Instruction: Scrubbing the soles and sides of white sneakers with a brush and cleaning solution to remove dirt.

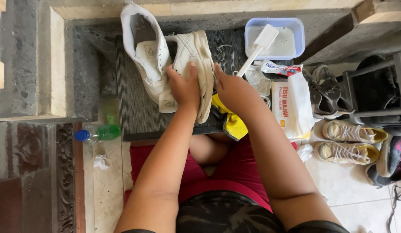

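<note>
The fingers of the left hand are spread narrow and pressed flat against the side of a white sneaker, which stands tilted on its edge with its pale sole turned toward the right hand. The right hand's fingers curl onto that sole from the other side, so the shoe sits clamped between both palms; a yellow cloth hangs under the right wrist, and whether those fingers pinch it cannot be told. The sneaker rests near the middle of a dark ribbed mat, touching a second white sneaker that lies toward the mat's far left corner, opening up. At the mat's far right corner stands a pale blue plastic tub holding milky, foamy water, with a white brush leaning over its near rim, head in the tub. Just off the mat's right edge lie a tube and a tissue pack. Beyond the near left corner, a clear bottle with a blue cap lies on its side, green liquid inside.
</note>
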